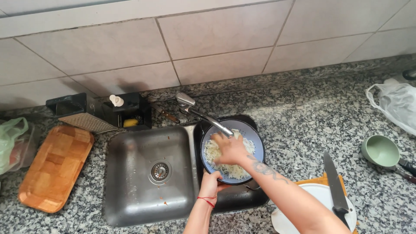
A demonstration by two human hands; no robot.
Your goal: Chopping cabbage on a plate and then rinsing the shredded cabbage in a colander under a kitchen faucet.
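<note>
A round blue-grey colander point(258, 145) full of pale shredded food point(234, 170) is held over the small right sink basin, under the faucet spout point(215, 122). My left hand point(211, 183) grips the colander's near rim; a red string is tied around that wrist. My right hand point(230, 148), with a tattooed forearm, presses down into the shredded food, fingers spread.
The large steel basin point(138, 173) with a drain lies to the left. A wooden board point(54, 167) and a grater point(89, 121) lie at the far left. On the right lie a big knife point(334, 182) on a white plate point(303, 195), a green cup point(381, 151) and a plastic bag point(396, 104).
</note>
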